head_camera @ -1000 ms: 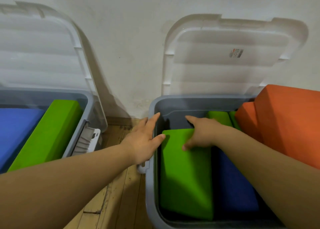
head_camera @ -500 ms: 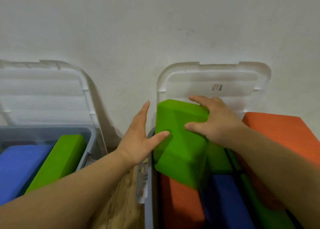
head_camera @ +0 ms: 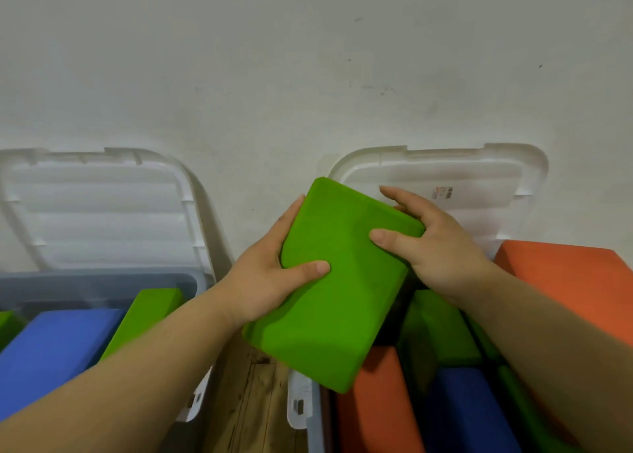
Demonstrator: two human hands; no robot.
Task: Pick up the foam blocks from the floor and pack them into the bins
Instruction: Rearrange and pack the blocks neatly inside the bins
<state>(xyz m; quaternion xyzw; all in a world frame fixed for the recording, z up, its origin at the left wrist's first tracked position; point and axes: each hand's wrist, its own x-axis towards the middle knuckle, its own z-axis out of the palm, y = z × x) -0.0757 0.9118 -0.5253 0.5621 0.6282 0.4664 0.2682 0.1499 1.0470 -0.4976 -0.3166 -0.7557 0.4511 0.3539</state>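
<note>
Left hand [head_camera: 270,281], right hand [head_camera: 435,247] round block [head_camera: 342,302]

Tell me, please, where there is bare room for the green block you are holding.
Bare room: the back of the left bin, behind its blue block and green block; also the floor strip between the bins. The right bin is crowded.

Centre frame, the way down into the right bin [head_camera: 313,418] is blocked by the green foam block [head_camera: 342,281], gripped at its sides by the left hand [head_camera: 263,281] and the right hand [head_camera: 435,247]. Beneath it, the bin is crowded by an orange block [head_camera: 373,401], a blue block [head_camera: 462,411] and green pieces [head_camera: 442,326]. Its right edge is walled off by a large orange slab [head_camera: 565,281]. A narrow strip of floor [head_camera: 250,401] is left open between the bins. In the left bin [head_camera: 102,279], a gap is seen only at the far end, behind a blue slab [head_camera: 51,350] and a tilted green slab [head_camera: 147,315].
</note>
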